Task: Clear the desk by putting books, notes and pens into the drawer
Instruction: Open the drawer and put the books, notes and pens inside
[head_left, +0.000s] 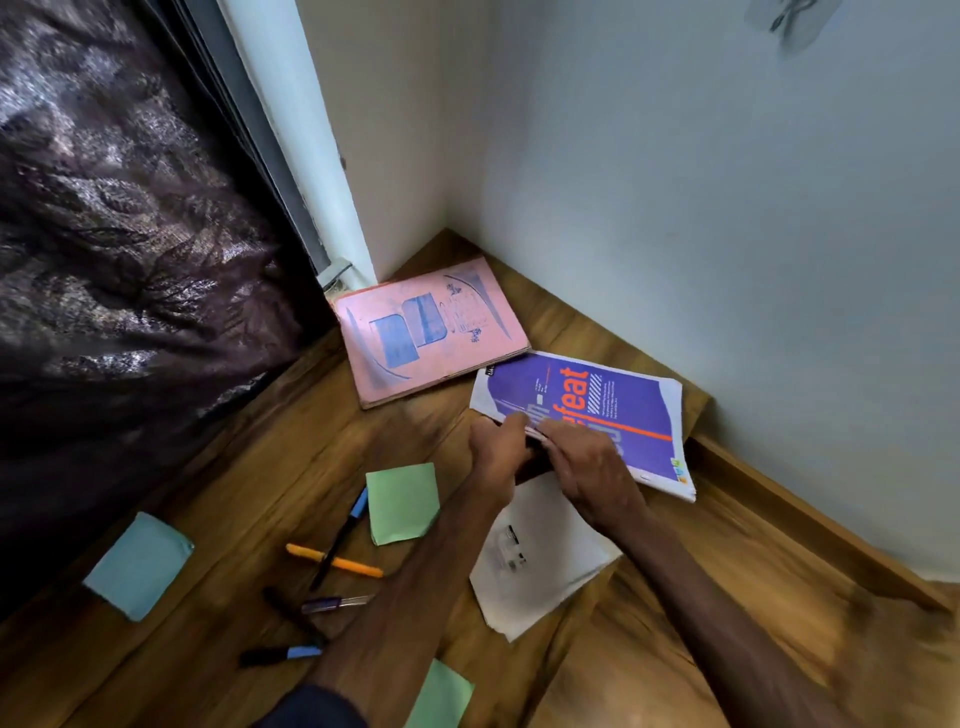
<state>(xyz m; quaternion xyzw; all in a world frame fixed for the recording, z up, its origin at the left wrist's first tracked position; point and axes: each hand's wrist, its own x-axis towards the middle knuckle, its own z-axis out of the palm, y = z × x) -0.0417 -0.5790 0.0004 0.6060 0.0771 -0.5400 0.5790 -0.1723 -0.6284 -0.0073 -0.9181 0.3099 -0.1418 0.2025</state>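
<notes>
While curled (both), hands round book.

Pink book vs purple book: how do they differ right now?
Handling: the pink book lies untouched; the purple book is gripped at its near edge by the left hand and the right hand.
Cover: the pink book has faded blue print; the purple book has orange lettering and an orange stripe.
Place: the pink book sits farther back; the purple book is nearer the person.
Both are closed.

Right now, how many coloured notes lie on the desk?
3: blue note far left, green note by the pens, second green note at bottom edge; more may be hidden.
</notes>
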